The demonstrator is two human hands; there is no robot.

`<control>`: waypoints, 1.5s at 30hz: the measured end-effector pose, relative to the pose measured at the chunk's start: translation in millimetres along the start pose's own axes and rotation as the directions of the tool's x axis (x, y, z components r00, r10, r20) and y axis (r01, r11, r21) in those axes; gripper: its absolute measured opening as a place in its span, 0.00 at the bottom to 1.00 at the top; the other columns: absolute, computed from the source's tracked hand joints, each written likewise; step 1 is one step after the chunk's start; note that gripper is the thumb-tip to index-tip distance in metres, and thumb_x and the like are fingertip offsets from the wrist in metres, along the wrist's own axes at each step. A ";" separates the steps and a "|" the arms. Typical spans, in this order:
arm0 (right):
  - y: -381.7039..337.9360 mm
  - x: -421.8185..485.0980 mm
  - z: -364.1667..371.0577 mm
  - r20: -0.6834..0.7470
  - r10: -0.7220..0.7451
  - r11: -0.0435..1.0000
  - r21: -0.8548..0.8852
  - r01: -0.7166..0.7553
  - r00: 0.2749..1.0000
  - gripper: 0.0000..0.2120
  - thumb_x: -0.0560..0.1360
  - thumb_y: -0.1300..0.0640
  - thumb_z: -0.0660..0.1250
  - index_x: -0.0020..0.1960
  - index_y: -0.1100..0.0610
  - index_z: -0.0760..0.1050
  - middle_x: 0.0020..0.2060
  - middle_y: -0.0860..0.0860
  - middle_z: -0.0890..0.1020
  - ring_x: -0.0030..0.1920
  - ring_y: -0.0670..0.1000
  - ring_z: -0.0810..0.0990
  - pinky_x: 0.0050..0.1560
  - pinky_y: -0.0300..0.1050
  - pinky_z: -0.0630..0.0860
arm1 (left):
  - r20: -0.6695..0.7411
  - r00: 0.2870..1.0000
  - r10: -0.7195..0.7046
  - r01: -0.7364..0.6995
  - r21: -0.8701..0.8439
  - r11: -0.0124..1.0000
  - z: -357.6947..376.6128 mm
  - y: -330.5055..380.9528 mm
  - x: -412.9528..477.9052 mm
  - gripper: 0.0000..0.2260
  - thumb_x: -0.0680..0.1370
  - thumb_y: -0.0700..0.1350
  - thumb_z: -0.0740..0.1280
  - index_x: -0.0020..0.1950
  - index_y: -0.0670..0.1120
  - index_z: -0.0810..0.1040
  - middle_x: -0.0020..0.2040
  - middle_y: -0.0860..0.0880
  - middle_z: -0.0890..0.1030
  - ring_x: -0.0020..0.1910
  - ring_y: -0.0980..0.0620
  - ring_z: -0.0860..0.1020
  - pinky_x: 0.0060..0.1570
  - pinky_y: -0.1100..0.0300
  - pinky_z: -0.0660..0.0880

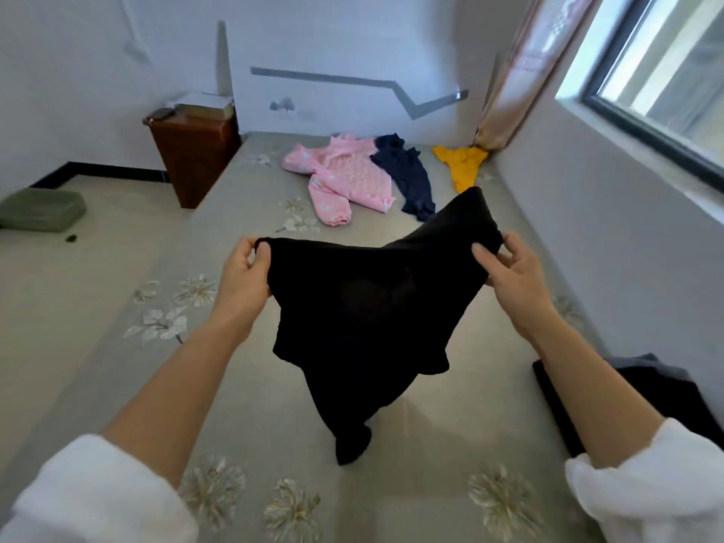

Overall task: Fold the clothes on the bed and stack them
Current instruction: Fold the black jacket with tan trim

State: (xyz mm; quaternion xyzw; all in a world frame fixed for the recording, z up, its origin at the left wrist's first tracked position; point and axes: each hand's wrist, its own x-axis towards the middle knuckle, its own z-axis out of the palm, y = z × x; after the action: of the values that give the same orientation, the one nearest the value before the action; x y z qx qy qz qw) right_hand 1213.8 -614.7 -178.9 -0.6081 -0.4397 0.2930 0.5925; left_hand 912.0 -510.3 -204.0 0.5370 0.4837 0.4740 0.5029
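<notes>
While the black garment (364,307) hangs mid-frame over the bed (235,386), it's held up by its top edge only. The rest sags into a twisted tail toward 6 o'clock; can't tell if the tip touches the sheet.

Left hand (245,276), at 9 o'clock of the cloth, has its fingers (260,258) curled round a corner, pinching it. Right hand (513,280), at 3 o'clock, grips the other side w/ thumb in front & fingers behind. A flap of spare cloth stands up past it toward 1 o'clock.

Step in hand, prob.: opening the piece out before folding. To do it well:
- Right hand should work along to the true corner so that flap drops.
- Pull hands apart till the top edge is taut, then shake once to undo the twist.
- Lay it flat on the bare sheet at 6 o'clock, smooth, then fold.
- Match the fold to the dark folded pile (634,393) at 4 o'clock, just beside the right forearm, so the stack sits square.

Unfolded, at the far end of the bed: pink garment (344,178) at 12 o'clock, navy garment (407,174) touching it on its right, yellow garment (462,164) at 1 o'clock. Job looks under half done.
</notes>
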 end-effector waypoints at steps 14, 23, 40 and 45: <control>-49.6 -12.7 -39.3 0.263 0.079 0.994 -0.090 -0.057 0.962 0.09 0.64 0.46 0.76 0.40 0.47 0.79 0.35 0.51 0.85 0.34 0.49 0.83 0.33 0.36 0.77 | 0.236 0.955 0.178 -0.215 0.145 0.966 -27.3 63.1 4.2 0.04 0.80 0.47 0.63 0.47 0.50 0.76 0.43 0.48 0.80 0.36 0.54 0.78 0.33 0.68 0.75; -49.3 -19.6 -50.2 0.433 0.593 0.676 -0.726 -0.127 0.678 0.17 0.63 0.66 0.77 0.50 0.57 0.78 0.44 0.54 0.85 0.45 0.54 0.84 0.40 0.40 0.78 | 0.396 0.917 -0.054 -0.075 0.302 0.950 -60.9 57.0 7.5 0.11 0.68 0.49 0.73 0.44 0.44 0.77 0.40 0.44 0.80 0.37 0.52 0.80 0.36 0.64 0.77; 6.6 37.4 0.2 -0.001 0.350 0.307 -0.945 -0.115 0.937 0.07 0.73 0.64 0.63 0.50 0.63 0.75 0.44 0.60 0.78 0.48 0.60 0.78 0.41 0.47 0.74 | 0.283 0.876 -0.390 -0.104 0.901 0.422 -50.1 23.7 92.1 0.13 0.76 0.49 0.71 0.39 0.39 0.78 0.31 0.45 0.75 0.31 0.48 0.74 0.30 0.60 0.66; 23.6 75.5 20.5 -0.207 0.110 0.379 -0.895 -0.233 0.972 0.05 0.76 0.64 0.59 0.52 0.62 0.66 0.46 0.61 0.75 0.49 0.61 0.73 0.43 0.52 0.70 | 0.085 0.977 -0.195 0.027 0.859 0.511 -28.3 14.2 119.0 0.18 0.82 0.50 0.59 0.38 0.40 0.73 0.31 0.42 0.75 0.27 0.46 0.73 0.27 0.61 0.67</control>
State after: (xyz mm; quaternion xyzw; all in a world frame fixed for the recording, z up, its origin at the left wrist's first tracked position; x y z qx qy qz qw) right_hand 1233.5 -536.6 -192.1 -0.8902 -0.4283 0.0292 0.1524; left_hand 894.3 -389.9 -185.9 0.7205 0.6423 0.0947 0.2437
